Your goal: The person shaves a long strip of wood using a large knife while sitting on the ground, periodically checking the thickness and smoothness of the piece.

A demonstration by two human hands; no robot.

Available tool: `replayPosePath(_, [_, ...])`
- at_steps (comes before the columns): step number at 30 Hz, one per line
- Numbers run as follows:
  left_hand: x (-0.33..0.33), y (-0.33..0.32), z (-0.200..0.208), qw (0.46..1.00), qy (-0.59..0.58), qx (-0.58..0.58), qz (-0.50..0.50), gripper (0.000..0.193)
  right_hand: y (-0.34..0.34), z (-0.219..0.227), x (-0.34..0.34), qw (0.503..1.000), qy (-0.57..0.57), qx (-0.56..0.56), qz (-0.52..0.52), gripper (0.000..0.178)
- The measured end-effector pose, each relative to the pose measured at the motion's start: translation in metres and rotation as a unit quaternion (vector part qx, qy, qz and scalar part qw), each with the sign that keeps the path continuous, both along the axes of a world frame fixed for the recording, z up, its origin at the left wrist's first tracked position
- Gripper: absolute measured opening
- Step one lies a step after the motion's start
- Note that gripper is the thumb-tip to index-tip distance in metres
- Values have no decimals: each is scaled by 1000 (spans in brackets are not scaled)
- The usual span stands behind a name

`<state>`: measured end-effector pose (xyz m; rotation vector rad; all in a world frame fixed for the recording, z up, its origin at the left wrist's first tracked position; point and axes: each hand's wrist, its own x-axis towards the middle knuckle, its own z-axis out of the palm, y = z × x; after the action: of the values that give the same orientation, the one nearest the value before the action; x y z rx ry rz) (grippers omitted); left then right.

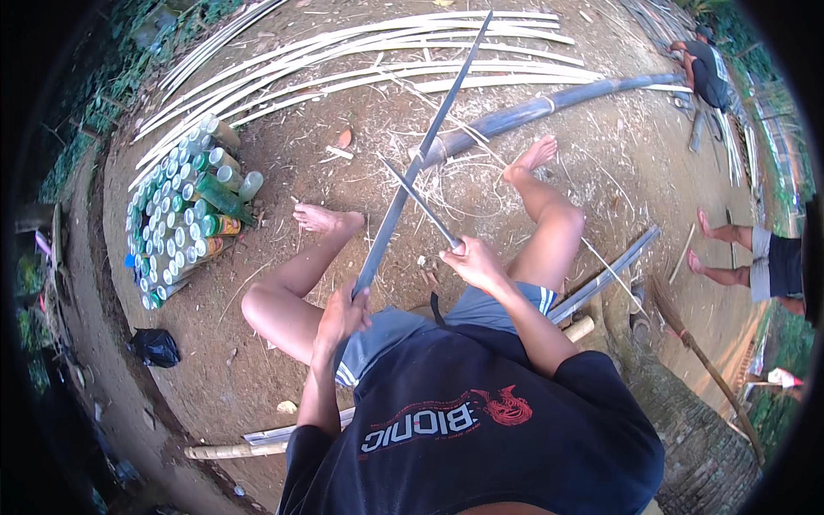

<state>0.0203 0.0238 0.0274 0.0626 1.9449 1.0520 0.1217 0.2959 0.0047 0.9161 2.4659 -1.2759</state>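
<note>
Two long things cross before us: room lies between the bottles (pixel 184 210) and our left knee (pixel 260 302); our left grip (pixel 342 315) is closed around a dark strip (pixel 384 233), which slants forward-right; the knife (pixel 432 215) leans back leftward across it, clasped in our right grip (pixel 475 264), nearer the crossing; contact is unclear.
</note>
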Motion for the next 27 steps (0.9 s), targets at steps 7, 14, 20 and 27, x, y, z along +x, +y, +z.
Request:
replayPosePath(7, [-7,22,-65,961,221,-91,-141,25,-30,2,22,984,-44,74,158,33])
replayPosePath(14, [16,4,-69,953,233,-126,-144,26,60,-22,-2,974,-73,176,124,20])
replayPosePath(20, [23,-10,-73,953,245,-97,-151,30,52,-36,5,932,-57,219,283,24])
replayPosePath(27, [43,-55,-44,936,258,-161,-177,28,80,-35,-3,938,-100,130,307,21])
